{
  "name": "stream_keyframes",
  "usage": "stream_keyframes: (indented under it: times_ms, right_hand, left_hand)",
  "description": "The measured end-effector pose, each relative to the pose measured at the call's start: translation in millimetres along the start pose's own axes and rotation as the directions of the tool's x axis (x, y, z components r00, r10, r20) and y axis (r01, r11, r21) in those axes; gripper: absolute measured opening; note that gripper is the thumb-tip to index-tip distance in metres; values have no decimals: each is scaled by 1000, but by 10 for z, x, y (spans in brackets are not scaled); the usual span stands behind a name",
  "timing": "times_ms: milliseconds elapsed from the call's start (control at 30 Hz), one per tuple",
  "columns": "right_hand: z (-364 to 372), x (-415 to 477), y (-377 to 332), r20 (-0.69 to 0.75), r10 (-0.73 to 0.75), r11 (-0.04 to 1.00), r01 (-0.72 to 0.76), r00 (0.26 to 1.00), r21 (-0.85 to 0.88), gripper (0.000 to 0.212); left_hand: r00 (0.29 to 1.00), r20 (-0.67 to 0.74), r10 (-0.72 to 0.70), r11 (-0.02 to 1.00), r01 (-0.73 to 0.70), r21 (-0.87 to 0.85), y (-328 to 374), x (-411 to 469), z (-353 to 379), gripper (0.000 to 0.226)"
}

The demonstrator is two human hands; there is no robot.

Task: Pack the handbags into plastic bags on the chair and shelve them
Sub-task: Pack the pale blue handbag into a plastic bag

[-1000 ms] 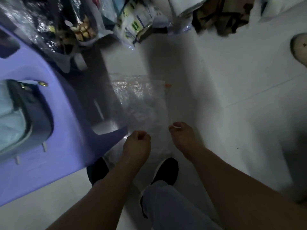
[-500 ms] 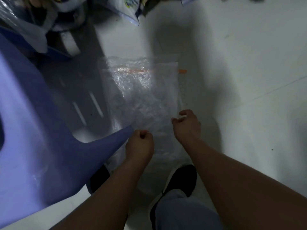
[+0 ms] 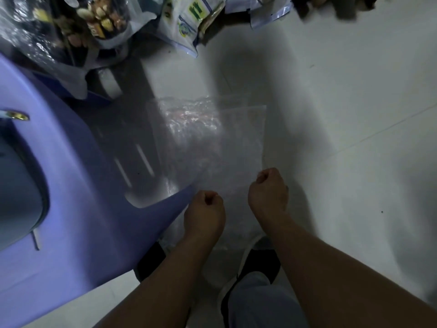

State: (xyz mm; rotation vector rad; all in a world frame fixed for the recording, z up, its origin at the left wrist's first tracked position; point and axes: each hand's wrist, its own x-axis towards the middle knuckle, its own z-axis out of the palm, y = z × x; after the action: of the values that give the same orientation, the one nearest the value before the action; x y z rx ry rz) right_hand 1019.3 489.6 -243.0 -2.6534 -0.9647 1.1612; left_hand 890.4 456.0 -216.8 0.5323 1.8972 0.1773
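Observation:
A clear plastic bag (image 3: 212, 143) hangs stretched out over the white floor in the middle of the head view. My left hand (image 3: 204, 214) is shut on its near edge, close to the chair's corner. My right hand (image 3: 268, 192) is shut on the same edge a little further right. On the purple plastic chair (image 3: 89, 209) at the left lies a dark handbag (image 3: 21, 185) with a gold clasp (image 3: 16, 115), cut off by the frame's edge.
Plastic-wrapped goods and printed packets (image 3: 186, 22) are piled on the floor at the back left, behind the chair. My black shoes (image 3: 262, 261) stand below the bag. White tiled floor (image 3: 354, 114) spreads out to the right.
The view has swung back left, so the handbag on the chair shows again. Both hands still hold the bag; the right hand has shifted slightly rightward, spreading the edge.

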Motion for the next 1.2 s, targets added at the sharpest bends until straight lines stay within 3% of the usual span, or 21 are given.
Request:
stream_keyframes:
  times_ms: [233, 467, 533, 600, 667, 733, 800, 867, 900, 933, 1000, 1067, 1133, 1200]
  right_hand:
    - [-7, -153, 86, -65, 49, 983, -36, 997, 178, 11]
    - [-295, -305, 15, -143, 123, 959, -80, 982, 273, 9]
    - [-424, -290, -12, -152, 159, 945, -106, 975, 310, 9]
    - [-565, -271, -68, -94, 218, 899, -163, 971, 406, 13]
    - [-783, -325, -168, 116, 301, 763, -312, 946, 566, 21]
    - [-1040, -453, -261, 394, 311, 565, -501, 865, 655, 32]
    - [-1286, -643, -398, 595, 169, 384, -609, 785, 694, 30]
    - [-1436, -837, -513, 682, 30, 318, -654, 731, 687, 32]
    - [-1484, -936, -568, 706, -7, 307, -671, 708, 675, 34]
    - [-1510, -1032, -628, 734, -36, 300, -693, 678, 655, 38]
    - [-1564, -1248, -822, 779, -118, 292, -728, 616, 620, 50]
    - [-1606, -1479, -1080, 784, -129, 293, -732, 607, 615, 51]
    - [-1588, -1657, -1299, 696, 50, 362, -662, 717, 656, 37]
    - [-1586, -1794, -1446, 478, 267, 435, -547, 837, 715, 38]
  left_hand:
    - [994, -107, -28, 1000, 27, -14, -59, -45, -132, 17]
    - [997, -65, -37, 999, 39, 28, 95, -243, -151, 18]
    - [996, -52, -69, 997, 67, -29, 186, -345, -149, 18]
    - [994, -26, -103, 989, 99, -111, 290, -459, -144, 18]
    - [991, 13, -133, 981, 133, -140, 485, -607, -167, 11]
    - [963, 99, -249, 943, 264, -201, 708, -739, -208, 40]
    - [926, 151, -345, 869, 376, -321, 936, -885, -285, 93]
    - [934, 164, -318, 824, 358, -440, 1124, -1065, -378, 132]
    - [951, 149, -271, 822, 309, -479, 1202, -1148, -443, 136]
    - [974, 114, -197, 839, 228, -493, 1271, -1246, -523, 130]
    - [1000, -2, 18, 880, -17, -475, 1409, -1378, -733, 94]
    - [976, -101, 192, 902, -216, -374, 1539, -1495, -1009, 58]
    - [951, -163, 263, 904, -302, -303, 1600, -1535, -1315, 46]
    - [937, -199, 286, 906, -332, -261, 1661, -1560, -1654, 41]
